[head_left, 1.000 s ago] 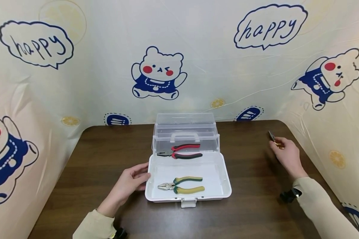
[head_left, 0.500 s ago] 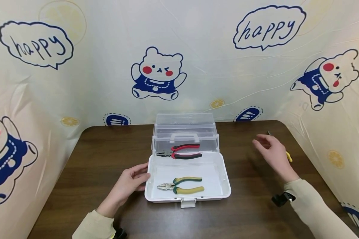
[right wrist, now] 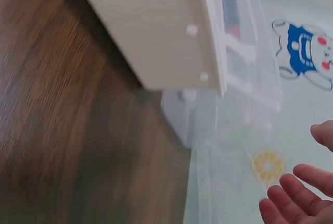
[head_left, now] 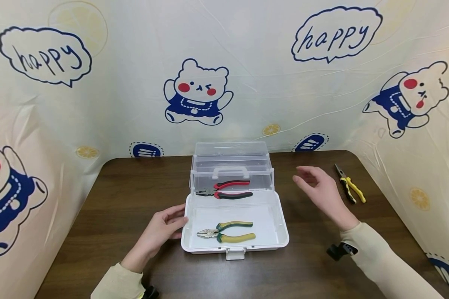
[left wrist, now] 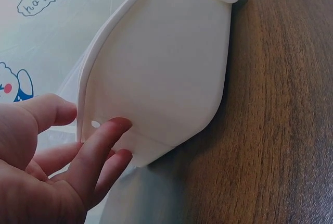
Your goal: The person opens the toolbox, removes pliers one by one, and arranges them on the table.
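A white toolbox (head_left: 269, 220) with a clear raised lid (head_left: 230, 148) stands in the middle of the table. Green-and-yellow combination pliers (head_left: 236, 238) lie inside near its front, handles pointing right. Red-and-black combination pliers (head_left: 233, 195) lie at its back by the hinge. My left hand (head_left: 159, 230) holds the box's left side, thumb at the rim; in the left wrist view the fingers (left wrist: 106, 143) lie against the outer wall. My right hand (head_left: 321, 191) is over the table with nothing in it, fingers loosely bent. Yellow-and-black needle-nose pliers (head_left: 349, 185) lie to its right.
A white latch (head_left: 235, 253) juts from the box's front edge. A white handle (head_left: 231, 171) shows through the clear lid. Behind the brown table (head_left: 134, 182) and along both sides hangs a printed curtain (head_left: 134, 99).
My right hand has let go of the needle-nose pliers, leaving them on the table, and moved left toward the toolbox. The left hand has stayed in place.
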`<state>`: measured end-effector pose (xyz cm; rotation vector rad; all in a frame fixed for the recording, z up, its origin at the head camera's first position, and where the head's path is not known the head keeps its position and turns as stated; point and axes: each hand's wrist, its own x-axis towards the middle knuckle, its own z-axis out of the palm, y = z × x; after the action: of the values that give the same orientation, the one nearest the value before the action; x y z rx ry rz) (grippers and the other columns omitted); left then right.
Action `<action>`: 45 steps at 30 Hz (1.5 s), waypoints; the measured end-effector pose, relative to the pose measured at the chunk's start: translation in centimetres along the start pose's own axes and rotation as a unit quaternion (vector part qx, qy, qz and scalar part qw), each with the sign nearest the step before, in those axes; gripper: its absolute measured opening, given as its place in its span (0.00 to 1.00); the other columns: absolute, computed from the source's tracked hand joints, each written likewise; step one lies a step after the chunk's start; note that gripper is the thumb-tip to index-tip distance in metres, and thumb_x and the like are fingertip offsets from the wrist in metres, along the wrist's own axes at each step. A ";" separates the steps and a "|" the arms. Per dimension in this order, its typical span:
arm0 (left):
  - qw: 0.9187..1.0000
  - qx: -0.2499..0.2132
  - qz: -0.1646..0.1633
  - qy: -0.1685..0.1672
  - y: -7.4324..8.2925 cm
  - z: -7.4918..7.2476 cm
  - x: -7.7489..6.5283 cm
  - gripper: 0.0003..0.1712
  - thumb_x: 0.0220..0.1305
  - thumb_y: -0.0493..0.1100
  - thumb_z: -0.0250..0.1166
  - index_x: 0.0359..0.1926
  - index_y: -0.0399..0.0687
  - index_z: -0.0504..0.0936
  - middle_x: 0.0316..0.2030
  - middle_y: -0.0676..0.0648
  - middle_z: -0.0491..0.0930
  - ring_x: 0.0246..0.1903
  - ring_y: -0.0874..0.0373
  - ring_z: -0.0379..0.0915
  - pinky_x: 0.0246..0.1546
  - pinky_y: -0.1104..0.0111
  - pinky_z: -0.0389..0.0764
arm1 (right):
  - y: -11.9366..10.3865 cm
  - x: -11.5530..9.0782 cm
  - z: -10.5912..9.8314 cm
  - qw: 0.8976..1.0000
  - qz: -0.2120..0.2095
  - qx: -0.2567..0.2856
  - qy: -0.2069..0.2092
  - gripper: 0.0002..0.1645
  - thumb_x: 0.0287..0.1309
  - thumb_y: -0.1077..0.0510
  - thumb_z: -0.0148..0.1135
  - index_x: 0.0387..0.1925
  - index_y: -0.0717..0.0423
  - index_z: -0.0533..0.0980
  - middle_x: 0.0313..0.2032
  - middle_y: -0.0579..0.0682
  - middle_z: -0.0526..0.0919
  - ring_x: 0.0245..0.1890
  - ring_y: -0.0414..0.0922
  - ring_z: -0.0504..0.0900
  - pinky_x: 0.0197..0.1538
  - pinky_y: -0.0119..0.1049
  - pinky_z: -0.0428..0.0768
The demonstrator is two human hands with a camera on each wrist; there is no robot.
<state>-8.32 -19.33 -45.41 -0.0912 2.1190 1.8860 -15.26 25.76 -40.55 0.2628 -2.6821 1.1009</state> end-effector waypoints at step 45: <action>1.000 0.000 0.004 -0.001 0.1 0.0 -0.1 0.32 0.73 0.34 0.65 0.73 0.30 0.68 0.65 0.27 0.74 0.55 0.44 0.82 0.42 0.56 0.90 | -9.4 3.0 10.0 0.958 -0.148 0.002 -0.245 0.33 0.65 0.53 0.73 0.68 0.58 0.77 0.64 0.58 0.80 0.63 0.55 0.79 0.63 0.52 0.81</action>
<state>-8.28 -19.28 -45.29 -0.0819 2.1217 1.8899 -17.25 11.90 -40.36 1.0227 -2.9094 1.0525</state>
